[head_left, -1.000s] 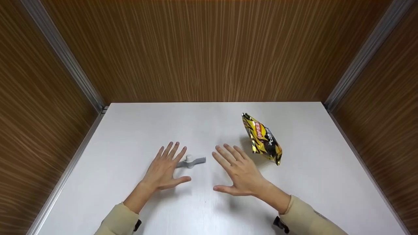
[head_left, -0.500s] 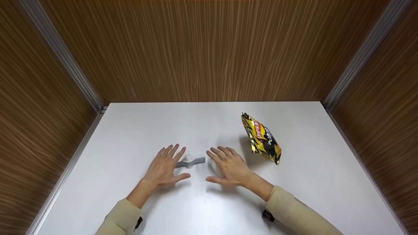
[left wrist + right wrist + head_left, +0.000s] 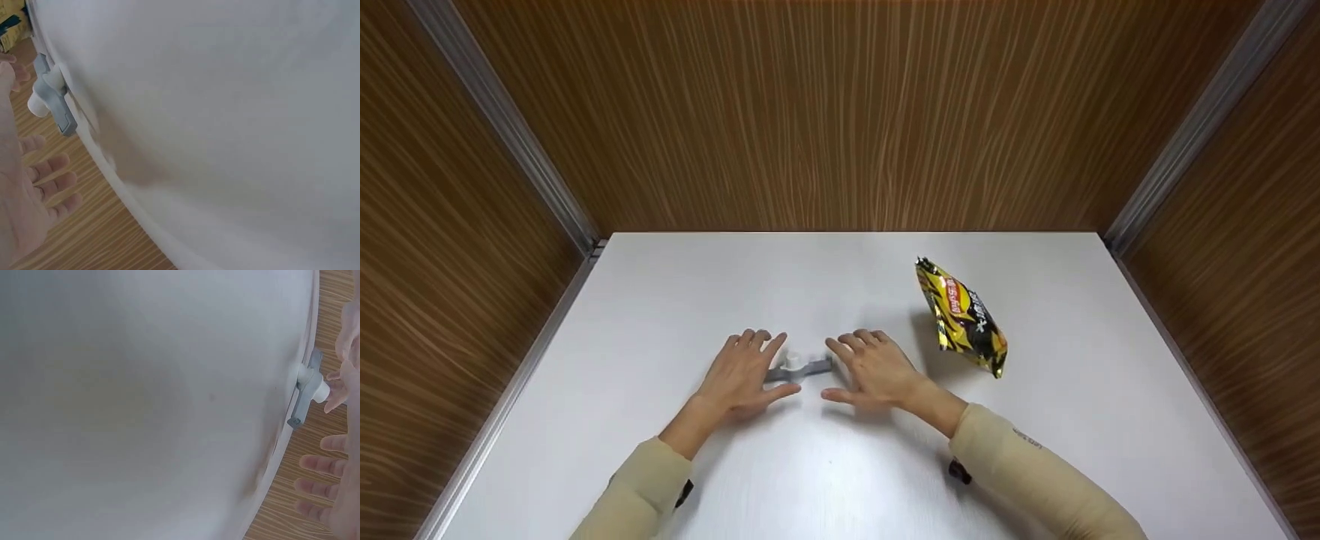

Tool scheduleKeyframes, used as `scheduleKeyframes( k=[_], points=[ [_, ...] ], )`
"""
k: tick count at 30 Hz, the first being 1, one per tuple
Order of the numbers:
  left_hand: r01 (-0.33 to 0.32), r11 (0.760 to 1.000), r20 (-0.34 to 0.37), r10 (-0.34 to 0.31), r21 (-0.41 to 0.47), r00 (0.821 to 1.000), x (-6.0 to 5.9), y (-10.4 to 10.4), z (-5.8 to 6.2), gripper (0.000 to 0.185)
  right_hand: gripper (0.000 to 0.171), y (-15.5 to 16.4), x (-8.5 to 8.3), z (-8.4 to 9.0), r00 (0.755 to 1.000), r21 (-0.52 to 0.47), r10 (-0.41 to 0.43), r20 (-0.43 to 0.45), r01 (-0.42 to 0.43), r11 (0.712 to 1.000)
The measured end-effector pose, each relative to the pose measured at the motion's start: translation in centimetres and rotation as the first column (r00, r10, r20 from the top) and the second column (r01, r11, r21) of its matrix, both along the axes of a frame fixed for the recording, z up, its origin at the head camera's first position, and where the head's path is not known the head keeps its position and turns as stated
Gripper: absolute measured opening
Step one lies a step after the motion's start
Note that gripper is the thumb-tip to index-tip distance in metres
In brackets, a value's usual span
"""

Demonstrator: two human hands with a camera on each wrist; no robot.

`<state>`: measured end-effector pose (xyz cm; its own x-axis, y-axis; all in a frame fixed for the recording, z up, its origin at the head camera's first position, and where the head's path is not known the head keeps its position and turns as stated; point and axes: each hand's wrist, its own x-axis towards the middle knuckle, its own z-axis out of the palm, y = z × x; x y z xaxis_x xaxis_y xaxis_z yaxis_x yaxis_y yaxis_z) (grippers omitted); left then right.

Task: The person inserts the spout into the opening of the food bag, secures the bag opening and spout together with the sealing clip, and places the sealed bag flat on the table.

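Clip, a small grey bar with a white knob, lies on the white tabletop between the two hands, its long axis running left to right. Left hand and right hand flank its ends, fingers spread and holding nothing, about equally near. A yellow snack bag lies farther right.

Matt plastic clip, glossy foil bag, smooth table.

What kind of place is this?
It looks like a small test booth, not a kitchen: a bare white table boxed in by wood-look walls, with only a gray clip and a snack bag on it.
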<state>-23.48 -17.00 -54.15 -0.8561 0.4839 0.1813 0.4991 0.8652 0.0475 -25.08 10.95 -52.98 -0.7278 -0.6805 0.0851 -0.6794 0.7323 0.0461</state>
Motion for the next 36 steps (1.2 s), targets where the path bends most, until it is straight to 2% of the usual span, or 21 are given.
scheduleKeyframes(
  k=[6,12,16,23,31,36],
  points=[
    [0.004,1.000,0.036,-0.004,-0.015,0.999,-0.4,0.3,0.3,0.083,0.087,-0.3,-0.9,-0.2,0.999,0.042,0.024,-0.030,-0.022,0.999],
    [0.019,0.999,0.002,-0.019,-0.034,1.000,-0.9,0.7,0.4,0.065,0.070,-0.1,-1.6,-0.9,0.988,0.060,0.072,-0.138,-0.064,0.996],
    [0.027,0.999,-0.005,-0.027,-0.042,1.000,-1.2,1.1,0.5,0.059,0.057,0.0,-1.9,-1.3,0.982,0.045,0.079,-0.173,-0.072,0.996],
    [0.038,0.998,-0.040,-0.040,-0.050,0.998,-1.3,1.6,0.3,0.051,0.048,-0.4,-2.2,-1.5,0.988,0.009,0.070,-0.140,-0.069,0.998],
    [0.051,0.995,-0.059,-0.056,-0.087,0.997,-1.6,1.8,0.1,0.042,0.048,-0.8,-2.4,-1.4,0.996,0.015,0.054,-0.072,-0.053,0.998],
    [0.066,0.994,-0.078,-0.072,-0.085,0.994,-1.6,1.8,0.0,0.041,0.047,-0.9,-2.6,-1.4,0.996,0.024,0.063,-0.066,-0.061,0.998]
  ],
)
